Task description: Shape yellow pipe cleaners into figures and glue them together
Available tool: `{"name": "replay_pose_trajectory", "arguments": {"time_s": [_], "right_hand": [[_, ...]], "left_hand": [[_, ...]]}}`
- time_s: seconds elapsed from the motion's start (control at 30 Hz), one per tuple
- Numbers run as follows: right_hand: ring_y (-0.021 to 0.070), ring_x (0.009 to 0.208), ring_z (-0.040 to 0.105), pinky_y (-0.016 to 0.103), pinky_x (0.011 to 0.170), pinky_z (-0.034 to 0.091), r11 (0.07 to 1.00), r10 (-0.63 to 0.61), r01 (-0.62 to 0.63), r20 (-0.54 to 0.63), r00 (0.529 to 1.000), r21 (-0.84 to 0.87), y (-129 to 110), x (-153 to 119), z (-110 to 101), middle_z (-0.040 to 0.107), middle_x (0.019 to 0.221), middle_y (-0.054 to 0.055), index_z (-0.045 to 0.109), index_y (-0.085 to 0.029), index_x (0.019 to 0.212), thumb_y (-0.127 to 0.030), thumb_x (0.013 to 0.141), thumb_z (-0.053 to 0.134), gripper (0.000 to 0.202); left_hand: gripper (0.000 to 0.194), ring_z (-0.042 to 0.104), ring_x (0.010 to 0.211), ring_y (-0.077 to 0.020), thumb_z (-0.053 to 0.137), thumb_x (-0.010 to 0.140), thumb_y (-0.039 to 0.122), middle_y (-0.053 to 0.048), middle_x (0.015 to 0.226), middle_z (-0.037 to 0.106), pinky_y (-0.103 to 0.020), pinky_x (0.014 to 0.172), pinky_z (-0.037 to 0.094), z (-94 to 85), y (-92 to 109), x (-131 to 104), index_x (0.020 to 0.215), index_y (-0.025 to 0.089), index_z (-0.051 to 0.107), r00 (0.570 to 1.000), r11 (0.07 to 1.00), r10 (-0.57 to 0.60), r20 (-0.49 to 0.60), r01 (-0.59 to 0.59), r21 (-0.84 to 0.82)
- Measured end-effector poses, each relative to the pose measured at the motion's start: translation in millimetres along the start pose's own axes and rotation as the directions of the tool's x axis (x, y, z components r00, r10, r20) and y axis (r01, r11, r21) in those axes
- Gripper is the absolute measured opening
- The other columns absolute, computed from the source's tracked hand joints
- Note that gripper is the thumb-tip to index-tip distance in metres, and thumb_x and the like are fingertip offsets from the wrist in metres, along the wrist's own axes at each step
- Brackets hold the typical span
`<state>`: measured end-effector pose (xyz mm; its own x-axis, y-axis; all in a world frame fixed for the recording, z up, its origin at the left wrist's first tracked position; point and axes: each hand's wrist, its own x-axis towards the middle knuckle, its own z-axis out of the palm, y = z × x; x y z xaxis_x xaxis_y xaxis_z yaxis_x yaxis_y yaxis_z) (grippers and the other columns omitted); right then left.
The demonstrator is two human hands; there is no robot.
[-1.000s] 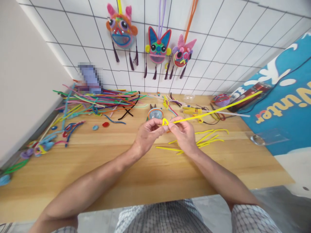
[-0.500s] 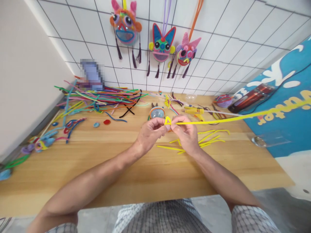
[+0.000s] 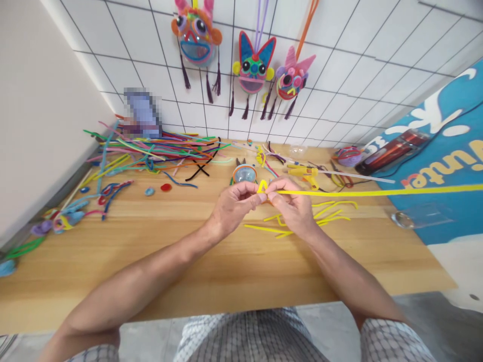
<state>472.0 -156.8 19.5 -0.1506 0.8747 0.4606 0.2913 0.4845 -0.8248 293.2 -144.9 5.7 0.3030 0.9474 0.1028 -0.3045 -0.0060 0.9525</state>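
Both hands are held together above the middle of the table. My left hand (image 3: 238, 205) pinches the bent end of a yellow pipe cleaner (image 3: 362, 192), which forms a small pointed loop between the fingers. My right hand (image 3: 292, 203) pinches the same pipe cleaner close beside the loop, and its long straight length runs out to the right edge of the view. Below and behind my right hand lie several cut yellow pipe cleaner pieces (image 3: 334, 217), partly covered by it. Just beyond my fingers sits a clear round piece with an orange rim (image 3: 244, 174).
Many coloured pipe cleaners (image 3: 169, 151) are heaped at the back left. A yellow glue gun (image 3: 305, 172) lies at the back right, near a dark red cylinder (image 3: 394, 151). Three decorated masks (image 3: 252, 70) hang on the tiled wall. A clear cup (image 3: 418, 215) lies at the right.
The long free end of the yellow pipe cleaner has swung down and now runs nearly level. Both hands keep their pinch in about the same place; the view has shifted slightly.
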Motion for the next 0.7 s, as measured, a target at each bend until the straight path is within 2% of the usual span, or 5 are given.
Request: {"name": "replay_pose_trajectory", "arguments": {"time_s": [0.2, 0.37, 0.57, 0.7], "right_hand": [[0.0170, 0.078, 0.063, 0.031, 0.071, 0.048, 1.000, 0.025, -0.026, 0.017, 1.000, 0.013, 4.1, -0.4, -1.9, 0.071, 0.085, 0.000, 0.071, -0.024, 0.090, -0.026, 0.096, 0.066, 0.008], [0.0171, 0.078, 0.064, 0.030, 0.068, 0.049, 0.996, 0.072, -0.072, 0.016, 0.997, 0.055, 5.0, -1.8, 0.2, 0.070, 0.087, 0.001, 0.070, -0.023, 0.090, -0.029, 0.095, 0.068, 0.007], [0.0167, 0.076, 0.064, 0.029, 0.067, 0.052, 0.983, 0.124, -0.116, -0.054, 0.991, 0.142, 0.0, -1.2, 6.5, 0.070, 0.087, 0.001, 0.068, -0.024, 0.091, -0.034, 0.086, 0.076, 0.014], [0.0152, 0.068, 0.060, 0.029, 0.062, 0.049, 0.966, 0.178, -0.170, -0.024, 0.984, 0.193, -1.2, -0.7, 8.0, 0.067, 0.079, -0.001, 0.068, -0.023, 0.088, -0.036, 0.085, 0.075, 0.015]], "left_hand": [[0.040, 0.048, 0.056, -0.0071, 0.093, 0.073, 0.051, 0.006, 0.063, 0.058, -0.022, 0.056, 0.041, -0.4, -1.6, -0.3, 0.083, 0.018, 0.072, 1.000, 0.999, 0.028, 0.000, -0.028, 0.018], [0.034, 0.047, 0.055, -0.0068, 0.091, 0.074, 0.043, 0.006, 0.062, 0.058, -0.022, 0.055, 0.039, 0.8, -1.5, -2.0, 0.083, 0.018, 0.071, 0.999, 1.000, 0.029, -0.020, -0.028, 0.011], [0.026, 0.047, 0.054, -0.0069, 0.089, 0.076, 0.036, 0.006, 0.060, 0.059, -0.021, 0.056, 0.039, 2.8, -1.1, -5.4, 0.081, 0.019, 0.070, 0.998, 1.000, 0.029, -0.056, -0.029, 0.000], [0.025, 0.048, 0.054, -0.0066, 0.088, 0.077, 0.035, 0.006, 0.060, 0.059, -0.021, 0.055, 0.039, 4.4, -2.9, -5.7, 0.080, 0.019, 0.071, 0.997, 0.999, 0.051, -0.062, -0.051, -0.003]]}}
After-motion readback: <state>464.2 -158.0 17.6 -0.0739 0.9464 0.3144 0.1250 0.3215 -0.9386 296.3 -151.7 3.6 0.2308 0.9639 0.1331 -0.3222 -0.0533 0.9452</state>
